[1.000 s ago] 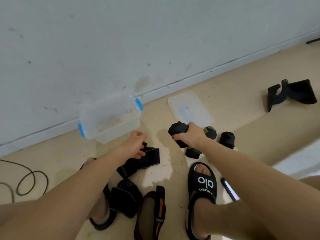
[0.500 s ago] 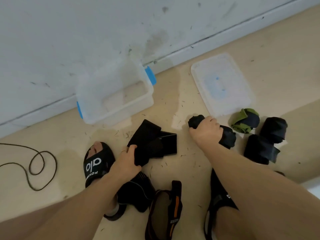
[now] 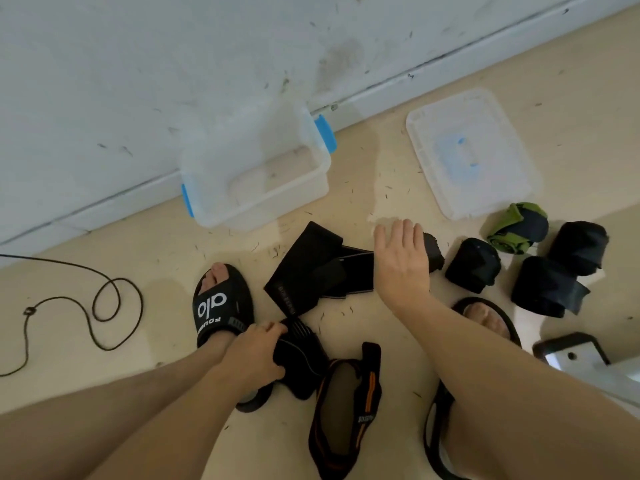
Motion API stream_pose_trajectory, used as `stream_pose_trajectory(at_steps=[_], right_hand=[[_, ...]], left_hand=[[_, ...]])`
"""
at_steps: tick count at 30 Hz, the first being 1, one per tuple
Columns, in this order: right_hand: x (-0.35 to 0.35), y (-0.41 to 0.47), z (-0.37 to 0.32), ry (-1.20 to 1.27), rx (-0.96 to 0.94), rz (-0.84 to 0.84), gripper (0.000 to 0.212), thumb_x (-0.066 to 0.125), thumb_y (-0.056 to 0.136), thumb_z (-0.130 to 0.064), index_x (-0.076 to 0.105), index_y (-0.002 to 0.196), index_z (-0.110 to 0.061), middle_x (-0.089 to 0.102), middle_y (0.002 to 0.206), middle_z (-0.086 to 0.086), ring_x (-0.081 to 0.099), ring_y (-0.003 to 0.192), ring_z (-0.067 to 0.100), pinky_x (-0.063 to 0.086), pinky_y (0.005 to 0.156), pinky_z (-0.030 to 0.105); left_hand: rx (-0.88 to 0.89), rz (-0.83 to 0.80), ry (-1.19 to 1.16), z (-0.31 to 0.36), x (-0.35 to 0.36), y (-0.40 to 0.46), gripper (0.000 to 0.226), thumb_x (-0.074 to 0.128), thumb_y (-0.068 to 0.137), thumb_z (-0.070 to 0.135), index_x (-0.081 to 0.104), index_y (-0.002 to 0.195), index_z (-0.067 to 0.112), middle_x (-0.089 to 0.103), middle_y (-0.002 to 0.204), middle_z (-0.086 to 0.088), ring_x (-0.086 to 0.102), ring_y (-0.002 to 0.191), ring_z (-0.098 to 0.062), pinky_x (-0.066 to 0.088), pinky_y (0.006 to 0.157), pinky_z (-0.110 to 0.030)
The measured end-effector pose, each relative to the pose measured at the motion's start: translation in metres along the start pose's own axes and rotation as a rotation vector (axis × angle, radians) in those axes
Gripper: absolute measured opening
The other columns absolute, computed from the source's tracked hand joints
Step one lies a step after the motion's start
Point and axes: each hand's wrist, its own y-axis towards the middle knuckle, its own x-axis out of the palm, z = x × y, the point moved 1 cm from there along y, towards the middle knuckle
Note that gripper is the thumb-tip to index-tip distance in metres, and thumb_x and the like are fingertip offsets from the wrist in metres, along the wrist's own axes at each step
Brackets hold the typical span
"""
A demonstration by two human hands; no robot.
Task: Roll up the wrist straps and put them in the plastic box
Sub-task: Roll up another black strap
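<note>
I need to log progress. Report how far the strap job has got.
Done: five rolls lie on the floor by the lid. In hand: the left hand grips an unrolled black strap; the right hand hovers open. Left: a flat strap and an orange-striped strap to roll, and the box looks empty.

Left slide sandal [image 3: 221,306] — white "alo" logo; smaller print on it and straps unreadable.
</note>
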Motion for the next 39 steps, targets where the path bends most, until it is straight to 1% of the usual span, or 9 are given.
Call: stream_pose_trajectory(at_steps=[4, 7, 11, 15, 20, 24, 28, 32, 39], right_hand=[[0.003, -0.011, -0.022, 0.232, -0.216, -0.146, 0.043, 0.053, 0.087, 0.003, 0.056, 0.130, -0.007, 0.058, 0.122, 0.013, 0.056, 0.113, 0.032, 0.046, 0.104, 0.040], [0.007, -0.012, -0.032, 0.356, -0.188, -0.431, 0.074, 0.061, 0.093, -0.004, 0.029, 0.159, -0.014, 0.043, 0.152, 0.004, 0.050, 0.124, 0.024, 0.049, 0.097, 0.032], [0.013, -0.005, -0.033, 0.279, -0.167, -0.526, 0.090, 0.062, 0.093, -0.004, 0.010, 0.165, -0.016, 0.033, 0.161, 0.006, 0.054, 0.122, 0.024, 0.054, 0.090, 0.032], [0.015, 0.005, -0.030, 0.200, -0.183, -0.503, 0.089, 0.064, 0.092, -0.009, 0.013, 0.164, -0.014, 0.036, 0.159, 0.008, 0.051, 0.127, 0.028, 0.053, 0.098, 0.038], [0.003, 0.015, -0.033, 0.078, -0.177, -0.517, 0.031, 0.060, 0.093, -0.016, 0.056, 0.123, -0.013, 0.062, 0.118, 0.007, 0.054, 0.109, 0.025, 0.046, 0.090, 0.033], [-0.005, 0.014, -0.037, 0.509, 0.064, -0.728, 0.019, 0.057, 0.096, -0.017, 0.068, 0.111, -0.015, 0.068, 0.102, 0.007, 0.063, 0.095, 0.022, 0.051, 0.071, 0.029], [-0.008, 0.016, -0.034, 0.856, 0.190, -0.795, 0.022, 0.060, 0.096, -0.012, 0.071, 0.114, -0.007, 0.067, 0.118, 0.014, 0.062, 0.111, 0.028, 0.050, 0.078, 0.031], [0.000, 0.023, -0.026, 0.976, 0.235, -0.836, 0.015, 0.059, 0.098, -0.011, 0.070, 0.106, -0.014, 0.062, 0.100, 0.001, 0.054, 0.092, 0.014, 0.042, 0.067, 0.021], [-0.018, 0.043, -0.020, 1.259, 0.475, -0.740, 0.010, 0.057, 0.091, -0.008, 0.060, 0.081, -0.008, 0.048, 0.076, 0.004, 0.042, 0.065, 0.018, 0.035, 0.061, 0.030]], left_hand=[[0.020, 0.024, 0.210, 0.006, 0.023, -0.009, 0.085, 0.068, 0.088, 0.043, 0.024, 0.159, 0.025, 0.038, 0.156, -0.004, 0.033, 0.144, -0.026, 0.026, 0.121, -0.036], [-0.011, 0.125, 0.304, 0.014, 0.026, -0.008, 0.076, 0.065, 0.093, 0.032, 0.027, 0.156, 0.016, 0.045, 0.152, -0.008, 0.040, 0.140, -0.027, 0.028, 0.119, -0.037], [0.102, 0.134, 0.292, 0.017, 0.014, -0.005, 0.035, 0.055, 0.093, 0.022, 0.049, 0.127, 0.017, 0.065, 0.121, -0.005, 0.060, 0.112, -0.027, 0.041, 0.100, -0.036], [0.150, 0.227, 0.022, 0.020, -0.018, -0.005, 0.014, 0.051, 0.094, 0.030, 0.039, 0.097, 0.022, 0.053, 0.077, 0.006, 0.054, 0.070, -0.019, 0.041, 0.067, -0.033], [0.017, 0.371, -0.277, 0.024, -0.050, 0.011, 0.029, 0.049, 0.104, 0.035, 0.039, 0.127, 0.020, 0.060, 0.077, 0.002, 0.060, 0.066, -0.015, 0.050, 0.059, -0.033], [-0.035, 0.228, -0.293, 0.028, -0.054, 0.030, 0.079, 0.052, 0.104, 0.038, 0.002, 0.163, 0.021, 0.066, 0.093, -0.004, 0.065, 0.077, -0.019, 0.057, 0.070, -0.037], [-0.048, 0.185, -0.308, 0.036, -0.056, 0.052, 0.076, 0.059, 0.100, 0.042, 0.016, 0.158, 0.021, 0.067, 0.111, -0.009, 0.068, 0.087, -0.021, 0.060, 0.073, -0.037], [-0.024, 0.236, 0.009, 0.038, -0.067, 0.068, 0.051, 0.063, 0.097, 0.047, 0.041, 0.132, 0.016, 0.064, 0.096, -0.002, 0.065, 0.081, -0.020, 0.057, 0.069, -0.037], [-0.109, 0.220, 0.267, 0.031, -0.083, 0.073, 0.038, 0.041, 0.108, 0.040, 0.063, 0.117, 0.010, 0.069, 0.106, -0.008, 0.068, 0.094, -0.026, 0.042, 0.065, -0.034]])
